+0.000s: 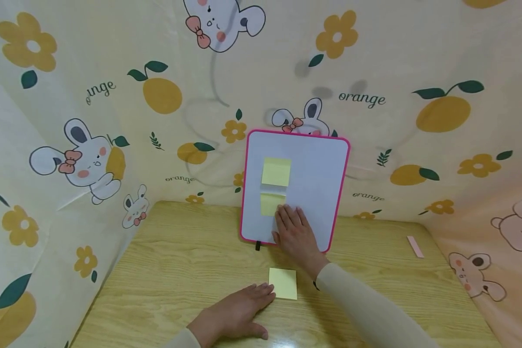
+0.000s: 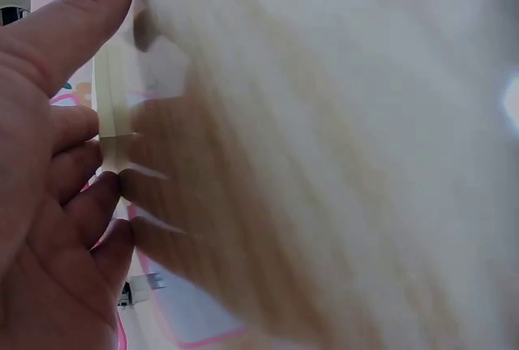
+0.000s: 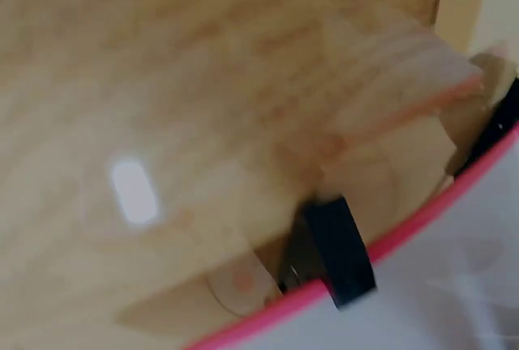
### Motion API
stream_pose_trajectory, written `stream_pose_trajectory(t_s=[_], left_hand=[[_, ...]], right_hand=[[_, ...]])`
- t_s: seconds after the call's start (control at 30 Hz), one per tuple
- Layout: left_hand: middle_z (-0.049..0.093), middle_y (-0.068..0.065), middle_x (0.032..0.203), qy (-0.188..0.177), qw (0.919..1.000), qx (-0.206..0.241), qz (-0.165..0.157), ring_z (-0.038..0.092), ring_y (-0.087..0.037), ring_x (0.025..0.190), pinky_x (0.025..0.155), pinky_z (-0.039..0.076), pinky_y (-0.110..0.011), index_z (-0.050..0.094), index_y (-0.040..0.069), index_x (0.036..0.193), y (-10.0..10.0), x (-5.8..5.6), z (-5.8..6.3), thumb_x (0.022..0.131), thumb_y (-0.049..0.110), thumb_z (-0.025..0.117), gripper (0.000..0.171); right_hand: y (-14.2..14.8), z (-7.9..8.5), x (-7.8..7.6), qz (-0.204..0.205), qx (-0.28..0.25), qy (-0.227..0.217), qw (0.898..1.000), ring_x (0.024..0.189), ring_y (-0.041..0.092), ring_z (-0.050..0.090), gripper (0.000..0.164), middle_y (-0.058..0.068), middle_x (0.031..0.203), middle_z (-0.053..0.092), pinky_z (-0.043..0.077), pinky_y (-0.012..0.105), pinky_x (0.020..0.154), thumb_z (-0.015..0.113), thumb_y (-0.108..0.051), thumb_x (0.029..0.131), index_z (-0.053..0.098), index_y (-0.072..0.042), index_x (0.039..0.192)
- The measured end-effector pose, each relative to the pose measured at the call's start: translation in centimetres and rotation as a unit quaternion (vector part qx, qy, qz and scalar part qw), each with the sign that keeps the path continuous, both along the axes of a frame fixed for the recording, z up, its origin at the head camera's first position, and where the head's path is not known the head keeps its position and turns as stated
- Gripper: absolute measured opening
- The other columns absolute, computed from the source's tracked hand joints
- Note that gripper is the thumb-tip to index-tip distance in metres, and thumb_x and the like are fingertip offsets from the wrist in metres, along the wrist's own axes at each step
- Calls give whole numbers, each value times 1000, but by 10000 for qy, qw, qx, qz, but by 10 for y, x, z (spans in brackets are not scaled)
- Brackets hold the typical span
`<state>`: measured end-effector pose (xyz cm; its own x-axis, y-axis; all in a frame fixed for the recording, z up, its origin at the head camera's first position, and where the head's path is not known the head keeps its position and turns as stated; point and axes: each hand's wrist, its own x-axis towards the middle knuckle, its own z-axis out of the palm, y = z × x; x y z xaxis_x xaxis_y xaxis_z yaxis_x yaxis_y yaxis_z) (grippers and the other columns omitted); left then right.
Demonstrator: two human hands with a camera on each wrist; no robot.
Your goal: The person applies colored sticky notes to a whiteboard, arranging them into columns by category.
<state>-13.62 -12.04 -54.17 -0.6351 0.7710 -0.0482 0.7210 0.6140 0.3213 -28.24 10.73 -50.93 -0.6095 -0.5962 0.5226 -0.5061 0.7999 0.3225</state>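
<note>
A small whiteboard (image 1: 315,188) with a pink rim leans upright at the back of the table. One yellow sticky note (image 1: 276,171) is on its upper left, its lower edge lifted a little. Below it is a second sticky note (image 1: 269,205), whose right side my right hand (image 1: 297,233) touches with extended fingers. My left hand (image 1: 241,309) rests on the table, fingertips at the left edge of a yellow sticky note pad (image 1: 283,284); the left wrist view shows these fingers (image 2: 105,200) beside the pad's edge. The right hand is out of its own wrist view.
A black foot (image 1: 258,245) sticks out under the board's lower left; the right wrist view shows a black clip (image 3: 340,249) on the pink rim. A pink strip (image 1: 415,246) lies at the table's right. Patterned cloth walls (image 1: 148,145) surround the wooden table (image 1: 178,261).
</note>
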Motion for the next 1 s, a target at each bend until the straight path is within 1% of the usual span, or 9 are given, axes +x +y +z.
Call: stream_pose_trajectory(t_s=[0.13, 0.2, 0.33, 0.5, 0.63, 0.73, 0.83, 0.93, 1.0], left_hand=[[39, -4, 170, -18, 10000, -40, 40, 36, -22, 158, 128, 35, -38, 45, 11, 161, 1, 1, 3, 99, 58, 66, 80], [39, -5, 169, -23, 10000, -4, 57, 36, -22, 158, 129, 35, -39, 45, 11, 161, 1, 1, 4, 100, 54, 66, 78], [41, -7, 168, 79, 10000, 45, 38, 37, -24, 157, 128, 35, -39, 46, 9, 160, 2, 2, 4, 101, 50, 67, 74], [43, -8, 167, 237, 9997, -4, 4, 40, -24, 156, 128, 37, -39, 47, 8, 159, 3, 4, 6, 104, 48, 64, 70], [46, -6, 166, 392, 9991, -105, 79, 42, -23, 154, 127, 38, -40, 47, 9, 159, 4, 6, 8, 106, 48, 60, 67], [52, -4, 161, 570, 9981, -92, 195, 47, -22, 150, 126, 40, -41, 49, 11, 157, 7, 4, 8, 107, 48, 57, 63], [61, -1, 150, 931, 9955, -47, 176, 53, -22, 144, 124, 42, -40, 60, 14, 146, 12, -1, 9, 108, 46, 55, 50], [66, 0, 139, 1254, 9920, 28, 133, 55, -22, 137, 120, 45, -39, 73, 19, 127, 18, -8, 11, 109, 43, 55, 36], [67, 0, 130, 1425, 9890, 223, 320, 57, -20, 130, 114, 50, -38, 77, 20, 116, 21, -14, 13, 108, 37, 57, 28]], right_hand=[[-4, 8, -6, 26, -34, 208, 9998, 146, 35, 49, 57, 17, 153, 58, 36, 56, 126, 63, -36, 103, 59, 0, 147], [-7, 15, -10, 4, -25, 211, 9998, 148, 34, 46, 59, 16, 156, 55, 33, 56, 128, 62, -37, 104, 56, -1, 150], [-9, 23, -12, -309, 270, -230, 9989, 161, 31, 28, 70, 14, 171, 35, 21, 57, 132, 55, -44, 108, 39, -2, 162], [-4, 23, -6, -1010, 510, -846, 9900, 166, 29, 4, 80, 11, 177, 14, 4, 61, 134, 44, -54, 110, 21, -4, 168], [-1, 21, -2, -1275, 421, -928, 9866, 166, 29, -1, 82, 9, 178, 9, -1, 62, 133, 42, -56, 110, 15, -5, 169], [1, 20, -2, -1210, 363, -820, 9886, 166, 30, 1, 82, 10, 178, 10, 0, 62, 133, 43, -55, 110, 16, -4, 168], [1, 20, -3, -1198, 434, -762, 9889, 166, 30, 1, 82, 10, 178, 10, 1, 61, 133, 43, -56, 110, 17, -4, 168], [2, 23, -3, -1252, 571, -873, 9866, 166, 29, -2, 81, 9, 178, 7, -3, 61, 133, 40, -56, 111, 15, -5, 169], [1, 26, -3, -1277, 651, -1010, 9845, 165, 29, -6, 80, 9, 178, 4, -6, 61, 133, 38, -56, 111, 14, -5, 169]])
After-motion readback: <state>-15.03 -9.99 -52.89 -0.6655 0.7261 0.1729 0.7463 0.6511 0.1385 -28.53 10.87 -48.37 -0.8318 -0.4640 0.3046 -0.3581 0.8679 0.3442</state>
